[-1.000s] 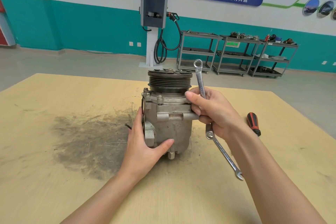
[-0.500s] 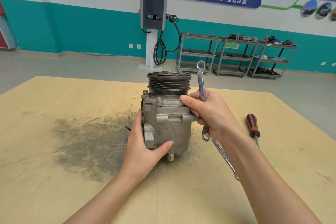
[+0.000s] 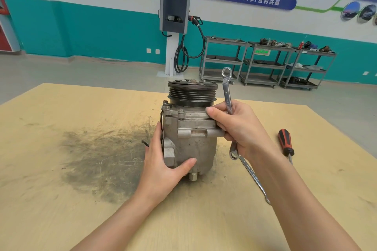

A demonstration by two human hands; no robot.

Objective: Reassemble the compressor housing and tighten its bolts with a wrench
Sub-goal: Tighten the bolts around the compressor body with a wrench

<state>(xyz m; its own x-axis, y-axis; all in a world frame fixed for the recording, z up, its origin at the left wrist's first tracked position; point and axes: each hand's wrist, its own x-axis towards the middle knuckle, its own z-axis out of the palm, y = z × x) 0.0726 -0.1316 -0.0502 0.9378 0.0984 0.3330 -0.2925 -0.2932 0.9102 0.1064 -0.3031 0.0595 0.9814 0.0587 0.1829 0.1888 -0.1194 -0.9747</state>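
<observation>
Left hand grip wrapped around upright cast-metal compressor on plywood desk, right hand grip clutching chrome ring wrench, fingertips on housing, second wrench partly hidden under forearm.

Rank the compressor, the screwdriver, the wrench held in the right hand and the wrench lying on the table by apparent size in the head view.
1. compressor
2. held wrench and table wrench: similar in length, both partly hidden, unranked
3. screwdriver
</observation>
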